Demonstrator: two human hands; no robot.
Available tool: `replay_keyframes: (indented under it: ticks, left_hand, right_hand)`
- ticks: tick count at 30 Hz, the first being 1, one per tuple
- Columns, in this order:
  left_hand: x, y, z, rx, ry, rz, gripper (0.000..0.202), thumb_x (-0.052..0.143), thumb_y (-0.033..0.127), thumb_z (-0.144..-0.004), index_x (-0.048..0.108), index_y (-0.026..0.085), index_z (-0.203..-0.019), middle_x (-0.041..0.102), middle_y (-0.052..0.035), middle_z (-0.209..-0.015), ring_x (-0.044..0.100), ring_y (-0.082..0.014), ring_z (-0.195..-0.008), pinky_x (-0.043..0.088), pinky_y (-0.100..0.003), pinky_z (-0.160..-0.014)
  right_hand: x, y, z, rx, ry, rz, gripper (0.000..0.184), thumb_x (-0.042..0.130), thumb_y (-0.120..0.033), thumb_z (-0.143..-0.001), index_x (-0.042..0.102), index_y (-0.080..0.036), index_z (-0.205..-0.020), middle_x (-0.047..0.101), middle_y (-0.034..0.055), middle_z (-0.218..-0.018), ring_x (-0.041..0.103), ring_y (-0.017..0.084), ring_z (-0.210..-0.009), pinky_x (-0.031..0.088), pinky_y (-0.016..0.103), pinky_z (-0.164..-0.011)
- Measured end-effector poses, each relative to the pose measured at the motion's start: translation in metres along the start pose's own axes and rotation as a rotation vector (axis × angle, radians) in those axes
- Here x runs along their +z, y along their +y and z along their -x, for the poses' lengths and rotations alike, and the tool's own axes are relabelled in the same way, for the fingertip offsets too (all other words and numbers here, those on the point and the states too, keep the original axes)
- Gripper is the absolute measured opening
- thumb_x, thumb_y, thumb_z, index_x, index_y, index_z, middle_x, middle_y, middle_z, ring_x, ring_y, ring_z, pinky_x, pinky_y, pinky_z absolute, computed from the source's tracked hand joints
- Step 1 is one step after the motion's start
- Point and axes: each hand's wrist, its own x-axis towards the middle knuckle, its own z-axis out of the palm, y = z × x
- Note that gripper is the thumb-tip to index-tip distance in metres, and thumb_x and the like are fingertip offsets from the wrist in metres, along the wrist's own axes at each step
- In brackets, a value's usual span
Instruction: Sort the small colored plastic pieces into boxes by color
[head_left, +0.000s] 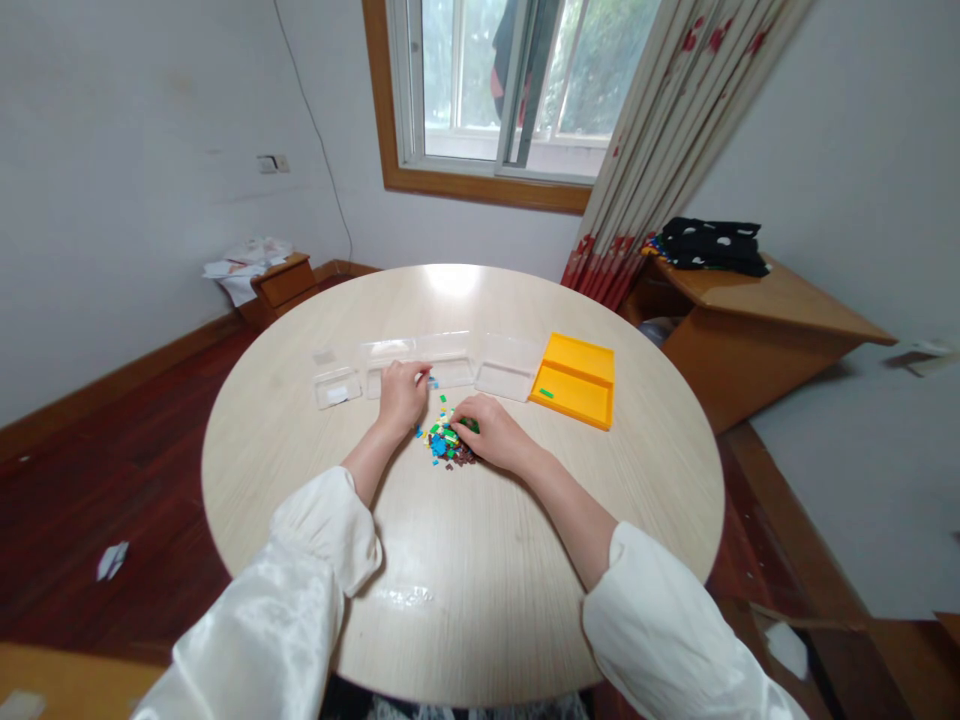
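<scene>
A small heap of toy building bricks (pixel 440 446) in green, blue, white, yellow and brown lies on the round table (pixel 480 570). My right hand (pixel 491 432) is at the heap's right side, fingers curled and pinched down among the pieces; what they grip is hidden. My left hand (pixel 403 398) hovers just beyond the heap's left, thumb and fingertips pinched together. Anything between them is too small to make out. Close to those fingertips are a few blue bits, in front of a clear plastic box (pixel 452 374). A loose green brick (pixel 443 398) sits between my hands.
More open clear boxes stand in a row: one at far left (pixel 337 391), one partly behind my left hand (pixel 373 381), one to the right (pixel 504 382). An open yellow case (pixel 592 400) holds a green piece (pixel 547 393). A wooden cabinet (pixel 780 310) stands beyond the table's right.
</scene>
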Motion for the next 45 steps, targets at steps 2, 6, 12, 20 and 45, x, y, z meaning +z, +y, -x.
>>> replay_keyframes:
  ticks: [2, 6, 12, 20, 45]
  left_hand:
    - [0.001, 0.000, 0.000, 0.004, 0.003, -0.002, 0.021, 0.052, 0.014, -0.080, 0.069, 0.018, -0.090, 0.071, -0.0073, -0.090, 0.057, -0.0250, -0.086, 0.037, -0.040, -0.083]
    - [0.000, -0.002, 0.000, 0.006, 0.041, 0.017, 0.020, 0.051, 0.012, -0.080, 0.068, 0.018, -0.088, 0.071, -0.0066, -0.090, 0.056, -0.0239, -0.085, 0.039, -0.038, -0.081]
    - [-0.008, -0.005, 0.000, -0.005, 0.125, 0.072, 0.015, 0.052, 0.016, -0.079, 0.067, 0.018, -0.084, 0.070, -0.0059, -0.086, 0.056, -0.0222, -0.083, 0.040, -0.036, -0.079]
    - [-0.012, -0.006, 0.003, -0.025, 0.157, 0.101, 0.014, 0.051, 0.019, -0.080, 0.065, 0.018, -0.082, 0.068, -0.0056, -0.082, 0.055, -0.0212, -0.080, 0.039, -0.035, -0.076]
    - [-0.014, -0.007, 0.007, -0.050, 0.165, 0.129, 0.013, 0.051, 0.020, -0.078, 0.064, 0.019, -0.078, 0.067, -0.0047, -0.080, 0.056, -0.0203, -0.080, 0.042, -0.034, -0.076]
  right_hand:
    - [0.000, 0.000, 0.000, 0.009, -0.003, 0.001, 0.011, 0.058, -0.008, -0.079, 0.066, -0.014, -0.075, 0.064, 0.0040, -0.074, 0.053, 0.014, -0.073, 0.039, 0.028, -0.072]
    - [0.000, 0.000, 0.001, 0.026, -0.001, -0.004, 0.011, 0.057, -0.010, -0.080, 0.066, -0.013, -0.077, 0.063, 0.0047, -0.075, 0.052, 0.014, -0.072, 0.040, 0.028, -0.071]
    - [-0.002, -0.008, 0.002, -0.052, 0.037, -0.057, 0.010, 0.058, -0.011, -0.078, 0.066, -0.015, -0.082, 0.063, 0.0044, -0.079, 0.053, 0.015, -0.078, 0.041, 0.029, -0.076]
    - [-0.006, -0.018, 0.008, -0.148, -0.117, -0.041, 0.033, 0.076, -0.026, -0.065, 0.067, -0.019, -0.095, 0.060, 0.0066, -0.097, 0.051, 0.020, -0.095, 0.038, 0.036, -0.087]
    - [-0.007, -0.012, 0.005, 0.115, -0.072, -0.241, 0.018, 0.051, -0.004, -0.074, 0.065, -0.014, -0.076, 0.058, -0.0019, -0.062, 0.049, 0.008, -0.055, 0.038, 0.020, -0.058]
